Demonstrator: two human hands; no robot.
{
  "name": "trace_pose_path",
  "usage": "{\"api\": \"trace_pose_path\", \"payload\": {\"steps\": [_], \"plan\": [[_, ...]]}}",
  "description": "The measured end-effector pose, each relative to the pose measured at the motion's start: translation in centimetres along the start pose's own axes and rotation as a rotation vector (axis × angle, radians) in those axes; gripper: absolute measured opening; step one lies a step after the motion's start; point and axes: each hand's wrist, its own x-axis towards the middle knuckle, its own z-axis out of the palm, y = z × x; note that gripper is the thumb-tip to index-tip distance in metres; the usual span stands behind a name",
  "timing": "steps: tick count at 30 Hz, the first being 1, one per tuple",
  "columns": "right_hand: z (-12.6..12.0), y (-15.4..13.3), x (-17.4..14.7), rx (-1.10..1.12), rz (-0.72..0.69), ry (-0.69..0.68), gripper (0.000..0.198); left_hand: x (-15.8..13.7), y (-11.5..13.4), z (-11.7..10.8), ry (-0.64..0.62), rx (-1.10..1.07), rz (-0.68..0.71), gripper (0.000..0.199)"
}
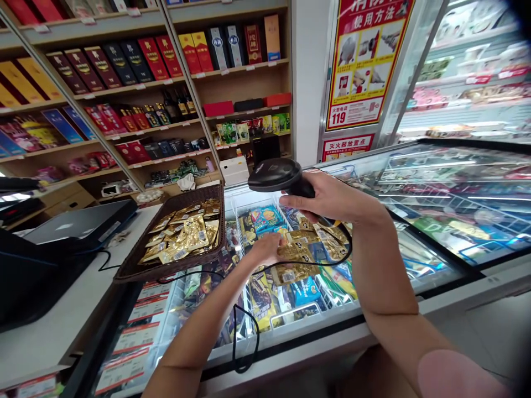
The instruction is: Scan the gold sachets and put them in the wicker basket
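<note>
My right hand [321,198] is wrapped around the handle of a black barcode scanner [276,174], held above the chest freezer with its head pointing left. Below it, my left hand [267,249] is at the left edge of some gold foil packets [296,262], its fingers closed on a packet and partly hidden. These packets lie over the freezer's glass top. The scanner's black cable [350,249] loops from the handle across the packets and my left forearm. To the left, a brown woven basket [222,221] is filled with similar gold packets [188,235].
The chest freezer [315,334] holds wire baskets of colourful frozen packs under glass. A counter [89,287] with a dark-and-silver device [83,224] stands at left. Shelves of boxed bottles [145,61] line the back wall. A loose cable loop [246,367] hangs over the freezer's front edge.
</note>
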Motion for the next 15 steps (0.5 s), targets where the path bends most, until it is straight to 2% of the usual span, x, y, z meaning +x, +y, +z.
{"api": "trace_pose_path", "payload": {"steps": [3, 8, 10, 12, 15], "plan": [[0.2, -0.2, 0.0, 0.004, -0.028, 0.013, 0.040, 0.2, -1.4, -0.5, 0.044, -0.049, -0.111, 0.057], [1.4, -0.1, 1.7, 0.033, -0.006, 0.056, 0.038, 1.1, -5.2, -0.5, 0.278, -0.046, -0.160, 0.042], [2.1, 0.2, 2.7, 0.048, 0.026, 0.060, 0.038, 1.3, -6.2, -0.4, 0.286, -0.035, -0.190, 0.040], [2.8, 0.7, 3.2, 0.053, 0.070, 0.067, 0.038, 1.4, -6.5, -0.4, 0.260, -0.027, -0.210, 0.046], [3.9, 1.9, 2.4, 0.070, 0.143, 0.085, 0.039, 1.5, -6.2, -0.4, 0.239, -0.017, -0.216, 0.056]]}}
